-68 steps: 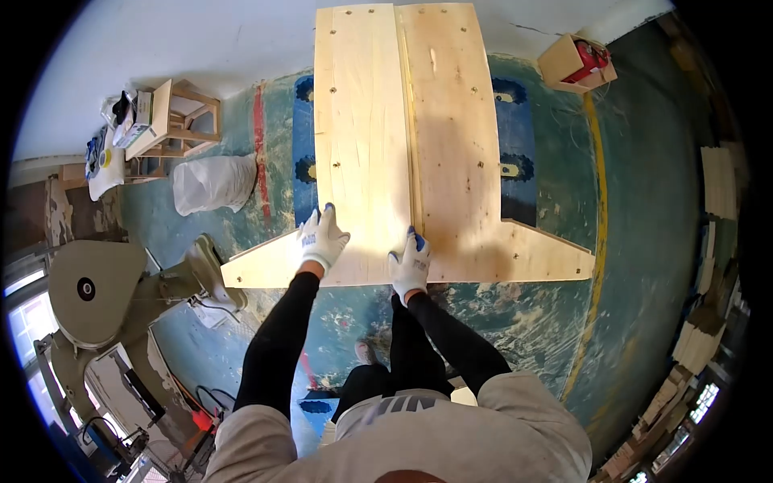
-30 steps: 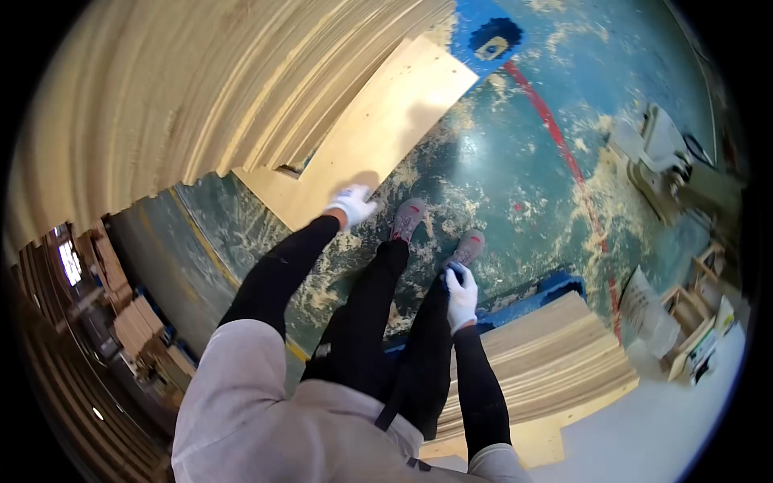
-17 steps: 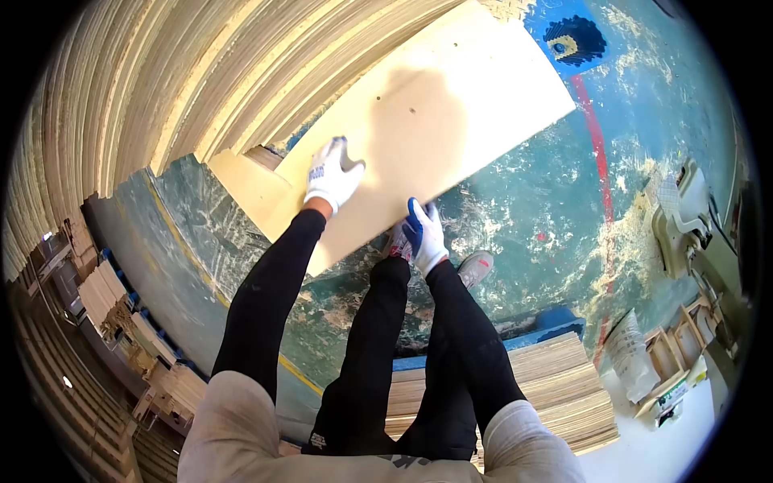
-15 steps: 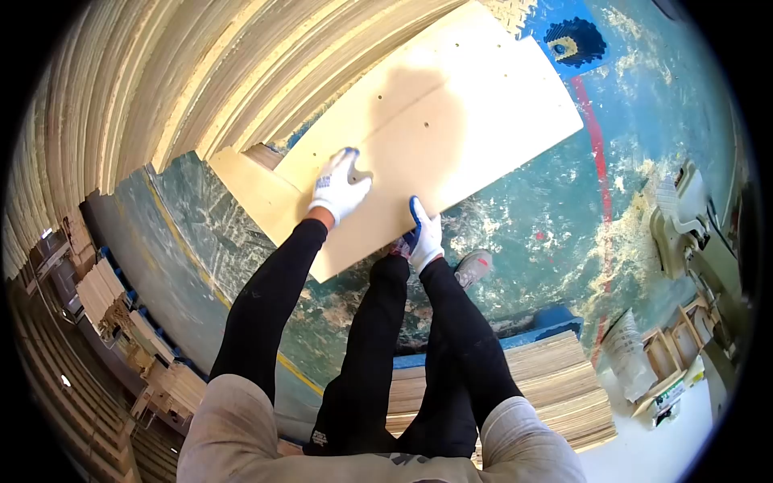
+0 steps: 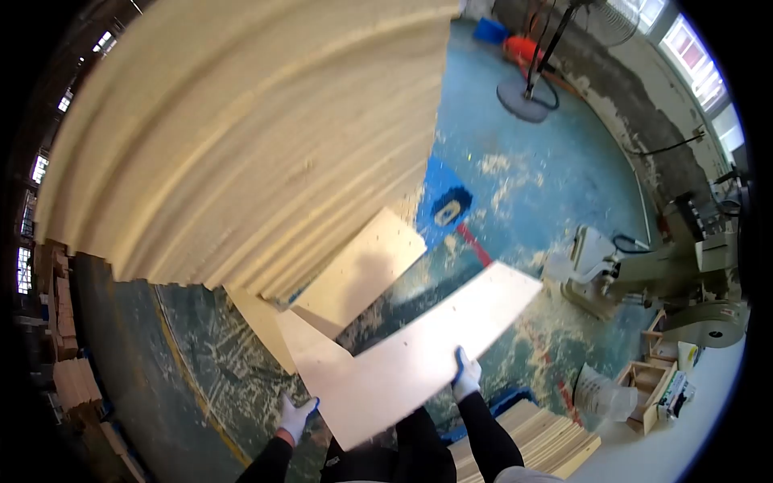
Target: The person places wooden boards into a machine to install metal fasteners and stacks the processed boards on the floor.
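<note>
A pale L-shaped plywood panel [image 5: 419, 338] with small holes is raised and slanted in front of my legs. My right hand [image 5: 466, 377], in a white glove with blue fingertips, is closed on its right edge, thumb on the top face. Beside the panel's lower left edge is my left hand [image 5: 297, 417], gloved alike. Its fingers are spread, with the thumb at the edge; whether it bears any weight I cannot make out. Another pale panel [image 5: 366, 270] lies lower down, partly covered by the raised one.
A tall stack of plywood sheets [image 5: 266, 153] rises ahead on the left. A lower stack [image 5: 535, 439] stands by my right side. To the right are a grey-green machine [image 5: 668, 270], a plastic bag [image 5: 604, 394] and wooden frames [image 5: 648, 386]. A fan stand [image 5: 527, 98] is farther off.
The upper panel has lifted off the one below and moved right and toward me. My left hand has shifted from its top face to its left edge. The view has tilted up.
</note>
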A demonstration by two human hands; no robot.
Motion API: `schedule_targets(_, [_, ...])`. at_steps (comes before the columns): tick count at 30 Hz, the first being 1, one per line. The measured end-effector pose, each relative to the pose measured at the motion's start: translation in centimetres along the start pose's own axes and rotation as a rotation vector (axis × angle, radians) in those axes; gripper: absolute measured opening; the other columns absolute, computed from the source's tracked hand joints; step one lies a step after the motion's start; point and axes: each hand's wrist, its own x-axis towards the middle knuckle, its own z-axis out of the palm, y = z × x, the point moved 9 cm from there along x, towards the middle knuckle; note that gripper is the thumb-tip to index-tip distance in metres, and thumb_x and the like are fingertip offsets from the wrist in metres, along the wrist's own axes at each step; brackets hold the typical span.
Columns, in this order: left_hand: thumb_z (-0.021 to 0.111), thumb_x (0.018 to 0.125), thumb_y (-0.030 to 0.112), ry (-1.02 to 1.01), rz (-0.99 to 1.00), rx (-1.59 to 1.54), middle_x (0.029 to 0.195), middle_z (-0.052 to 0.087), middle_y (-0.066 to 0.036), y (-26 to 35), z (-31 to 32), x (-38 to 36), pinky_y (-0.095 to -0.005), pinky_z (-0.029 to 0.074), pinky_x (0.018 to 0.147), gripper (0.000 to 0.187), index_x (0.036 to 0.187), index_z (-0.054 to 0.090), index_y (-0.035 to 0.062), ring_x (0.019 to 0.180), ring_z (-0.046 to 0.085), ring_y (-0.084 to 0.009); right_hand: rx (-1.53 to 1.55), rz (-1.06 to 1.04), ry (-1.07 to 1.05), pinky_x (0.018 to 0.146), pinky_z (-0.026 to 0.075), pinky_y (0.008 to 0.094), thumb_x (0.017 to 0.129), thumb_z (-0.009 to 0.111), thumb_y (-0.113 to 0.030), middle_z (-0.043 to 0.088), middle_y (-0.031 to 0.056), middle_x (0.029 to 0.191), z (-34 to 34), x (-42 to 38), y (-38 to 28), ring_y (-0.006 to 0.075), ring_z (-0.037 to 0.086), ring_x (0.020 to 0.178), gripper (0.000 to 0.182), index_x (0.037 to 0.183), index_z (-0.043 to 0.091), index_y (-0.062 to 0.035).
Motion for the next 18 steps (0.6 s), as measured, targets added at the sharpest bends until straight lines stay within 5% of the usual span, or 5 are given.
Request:
schedule_targets(1, [0.075, 0.087, 0.032, -0.342, -0.540, -0.506, 0.137, 0.055, -0.018, -1.1, 3.6, -4.5, -0.0497, 0.044, 0.106, 0.072, 0.143, 0.041, 0.0015, 0.126, 0.054, -0.0347, -0.065, -0.007, -0.002, 0.086, 0.054, 0.0326, 0.095, 0.067, -0.020, 0.067, 0.0113, 0.114, -2.0, -1.4, -2.5, 0.0201, 0.065, 0.102, 0.035, 0.120, 0.061, 0.0053])
schedule_targets(2, [0.071, 0.091, 0.025, -0.634, -0.630, -0.800, 0.121, 0.066, -0.012, 0.9, 6.9, -8.0, -0.0471, 0.052, 0.096, 0.048, 0.132, 0.054, 0.0053, 0.110, 0.064, -0.0294, -0.139, -0.016, 0.006, 0.088, 0.054, 0.0329, 0.096, 0.066, -0.021, 0.066, 0.0124, 0.116, -4.1, -2.3, -4.3, 0.0213, 0.065, 0.105, 0.037, 0.120, 0.060, 0.0055])
schedule_targets(9, [0.070, 0.091, 0.013, -0.870, -0.145, -0.674, 0.115, 0.067, -0.011, 19.7, 17.8, -22.5, -0.0361, 0.056, 0.089, 0.043, 0.129, 0.056, 0.0003, 0.101, 0.068, -0.0230, 0.320, -0.010, -0.167, 0.103, 0.048, 0.0504, 0.100, 0.056, -0.026, 0.056, 0.0214, 0.135, -14.4, -3.0, -13.4, 0.0378, 0.058, 0.120, 0.051, 0.138, 0.045, 0.0058])
schedule_targets(14, [0.075, 0.086, 0.017, -0.839, 0.220, -0.384, 0.100, 0.072, -0.009, 27.9, 23.3, -26.4, -0.0306, 0.057, 0.074, 0.036, 0.114, 0.066, -0.0036, 0.083, 0.070, -0.0185, 0.360, 0.014, -0.262, 0.112, 0.037, 0.0501, 0.103, 0.045, -0.037, 0.051, 0.0170, 0.143, -14.4, -3.3, -16.3, 0.0360, 0.049, 0.130, 0.055, 0.143, 0.043, -0.0004])
schedule_targets(18, [0.073, 0.086, 0.017, -0.882, 0.459, -0.197, 0.098, 0.073, -0.011, 37.5, 27.4, -25.4, -0.0276, 0.055, 0.071, 0.032, 0.109, 0.068, -0.0054, 0.082, 0.069, -0.0155, 0.422, 0.181, -0.319, 0.110, 0.039, 0.0502, 0.096, 0.054, -0.051, 0.051, 0.0150, 0.143, -10.3, -0.4, -19.1, 0.0347, 0.050, 0.129, 0.063, 0.141, 0.047, -0.0077])
